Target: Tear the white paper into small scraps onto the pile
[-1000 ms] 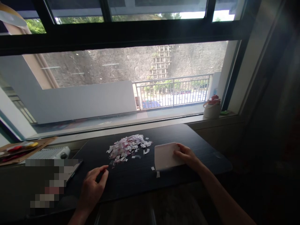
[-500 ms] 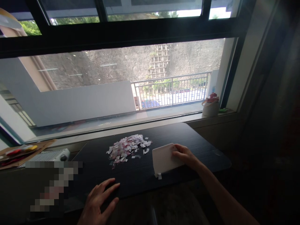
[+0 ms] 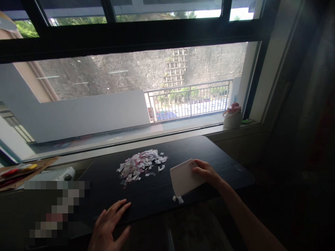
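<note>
My right hand (image 3: 209, 171) pinches the right side of a flat white scraper (image 3: 184, 177) with rounded corners, held tilted at the table's front part. A few small paper scraps (image 3: 180, 199) lie at its lower corner, close to the front edge. A heap of white and pinkish cut paper pieces (image 3: 142, 164) rests farther back on the dark table (image 3: 206, 150), left of the scraper. My left hand (image 3: 108, 223) is spread open with nothing in it, its fingertips over the table's front edge, nearer to me than the heap.
A wide window with a sill runs behind the table. On the sill at the right stands a white jug with a red top (image 3: 232, 115). To the left are a white ridged appliance (image 3: 52, 175) and cardboard (image 3: 39, 165) with red and yellow items. A blurred patch covers the lower left.
The scraper's lower corner has swung down toward the table's front edge, and the few scraps by it have shifted nearer to me and spread. My left hand stays about where it was.
</note>
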The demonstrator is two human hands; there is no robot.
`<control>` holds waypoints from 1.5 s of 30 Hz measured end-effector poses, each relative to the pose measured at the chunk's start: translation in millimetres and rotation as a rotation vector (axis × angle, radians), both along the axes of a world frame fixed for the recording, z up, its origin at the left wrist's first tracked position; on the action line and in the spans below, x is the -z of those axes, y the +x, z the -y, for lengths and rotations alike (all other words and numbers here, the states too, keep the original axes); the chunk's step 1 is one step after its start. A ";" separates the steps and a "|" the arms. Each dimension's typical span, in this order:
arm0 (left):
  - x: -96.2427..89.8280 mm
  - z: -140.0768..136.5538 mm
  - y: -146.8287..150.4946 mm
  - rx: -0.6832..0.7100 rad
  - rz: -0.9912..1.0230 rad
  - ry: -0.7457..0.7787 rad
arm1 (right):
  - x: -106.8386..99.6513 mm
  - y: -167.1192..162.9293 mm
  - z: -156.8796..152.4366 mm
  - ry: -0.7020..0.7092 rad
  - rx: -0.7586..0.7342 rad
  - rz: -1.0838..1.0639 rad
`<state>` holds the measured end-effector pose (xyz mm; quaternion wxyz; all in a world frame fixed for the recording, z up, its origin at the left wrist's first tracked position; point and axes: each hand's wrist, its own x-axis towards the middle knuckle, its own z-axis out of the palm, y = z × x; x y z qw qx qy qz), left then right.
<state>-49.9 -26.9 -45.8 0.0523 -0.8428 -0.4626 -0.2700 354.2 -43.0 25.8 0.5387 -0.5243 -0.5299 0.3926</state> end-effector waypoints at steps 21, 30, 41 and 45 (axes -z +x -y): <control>19.6 -6.9 -6.4 0.008 -0.007 0.044 | 0.2 1.3 5.6 0.009 0.084 -0.102; 20.6 -6.8 -5.4 0.004 -0.019 0.075 | -0.1 3.8 8.7 0.008 0.029 -0.146; 19.3 -4.3 -7.0 0.004 -0.026 0.075 | 1.9 2.5 8.6 0.029 -0.053 -0.102; 19.4 -4.6 -6.9 0.011 -0.029 0.079 | -1.1 2.0 10.4 0.023 -0.032 -0.089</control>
